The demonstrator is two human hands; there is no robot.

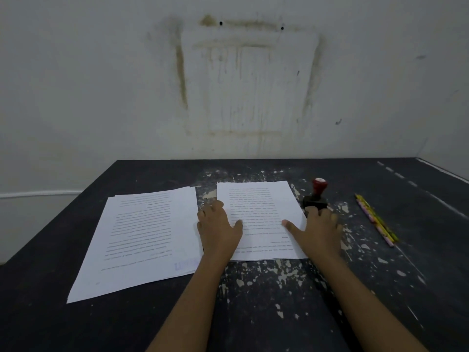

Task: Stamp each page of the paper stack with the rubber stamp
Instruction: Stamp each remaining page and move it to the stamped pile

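Observation:
A stack of printed pages (256, 199) lies in the middle of the dark table. My left hand (218, 228) rests flat on its left edge, thumb lying on the text. My right hand (316, 228) lies at the stack's right edge, thumb stretched onto the paper, fingers reaching toward the base of the rubber stamp (316, 195). The stamp has a red knob and black base and stands upright just right of the stack. A second pile of pages (142, 240) lies to the left, its top sheet bearing a faint blue stamp mark (186, 264) near the bottom right corner.
Two pencils (375, 219) lie side by side at the right of the black, paint-flecked table (279, 301). A stained white wall (241, 85) rises directly behind the table's far edge.

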